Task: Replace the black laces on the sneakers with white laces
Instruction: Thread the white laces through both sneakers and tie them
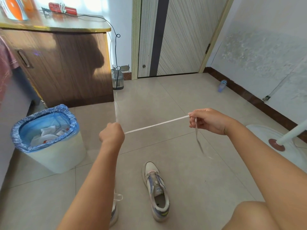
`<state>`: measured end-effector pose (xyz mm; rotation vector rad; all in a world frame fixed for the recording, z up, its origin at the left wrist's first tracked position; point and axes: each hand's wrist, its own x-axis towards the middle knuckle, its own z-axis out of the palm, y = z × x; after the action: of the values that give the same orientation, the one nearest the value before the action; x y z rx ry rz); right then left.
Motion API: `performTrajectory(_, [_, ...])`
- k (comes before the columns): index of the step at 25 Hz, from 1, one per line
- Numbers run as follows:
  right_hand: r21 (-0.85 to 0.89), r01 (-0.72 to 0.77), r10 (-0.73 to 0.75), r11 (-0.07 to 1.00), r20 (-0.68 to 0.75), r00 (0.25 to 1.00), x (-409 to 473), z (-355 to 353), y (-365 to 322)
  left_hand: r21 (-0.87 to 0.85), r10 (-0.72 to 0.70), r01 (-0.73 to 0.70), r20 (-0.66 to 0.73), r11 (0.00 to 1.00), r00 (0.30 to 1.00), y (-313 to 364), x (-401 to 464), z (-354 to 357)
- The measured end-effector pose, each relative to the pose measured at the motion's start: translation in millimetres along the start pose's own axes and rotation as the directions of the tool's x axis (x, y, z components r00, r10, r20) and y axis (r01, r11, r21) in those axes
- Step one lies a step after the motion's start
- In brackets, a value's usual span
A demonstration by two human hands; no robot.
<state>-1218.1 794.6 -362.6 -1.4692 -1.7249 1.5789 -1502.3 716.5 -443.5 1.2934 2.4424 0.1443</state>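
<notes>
1. Bare knee (249, 214) at bottom right, closest to the lens; both forearms reach forward over the beige tiled floor (191, 100).
2. Left hand (111, 134): fist curled round one end of a flat white shoelace (156, 125).
3. Right hand (208, 121): thumb and fingertips pinch the same lace; the span between the hands is taut and straight, above the floor.
4. Loose tail hangs down from the right-hand pinch, blurred.
5. White-and-grey low-top sneaker (156, 191) on the tiles below the hands, toe away from the camera, eyelets unlaced.
6. Second sneaker (114, 211) mostly hidden behind the left forearm; a white lace loop shows on it.
7. White plastic bin with blue liner (48, 138) to the left, beside a brown wooden cabinet (66, 67).
8. Striped door (174, 37) closed, straight ahead.
</notes>
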Motion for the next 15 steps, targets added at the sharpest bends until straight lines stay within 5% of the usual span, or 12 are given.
performTrajectory(3, [-0.062,-0.009,0.013,0.998,0.060,0.998,0,7,-2,-0.045,0.178,-0.186,-0.142,0.982,0.974,27,-14,-3])
performTrajectory(6, [-0.208,0.019,0.014,0.978,0.157,0.987,-3,24,-10,-0.496,0.518,-0.468,-0.042,0.732,0.854,65,-35,-8])
performTrajectory(8, [-0.226,0.044,0.002,0.973,0.199,0.980,-4,32,-13,-0.663,0.629,-0.425,0.089,0.616,0.773,80,-48,-10])
performTrajectory(10, [-0.226,0.049,0.000,0.973,0.212,0.977,-5,35,-13,-0.668,0.652,-0.415,0.140,0.618,0.745,81,-50,-10])
performTrajectory(15, [-0.240,0.045,-0.015,0.970,0.122,0.992,-6,24,-7,-0.747,0.526,-0.267,0.128,0.608,0.841,53,-33,-10])
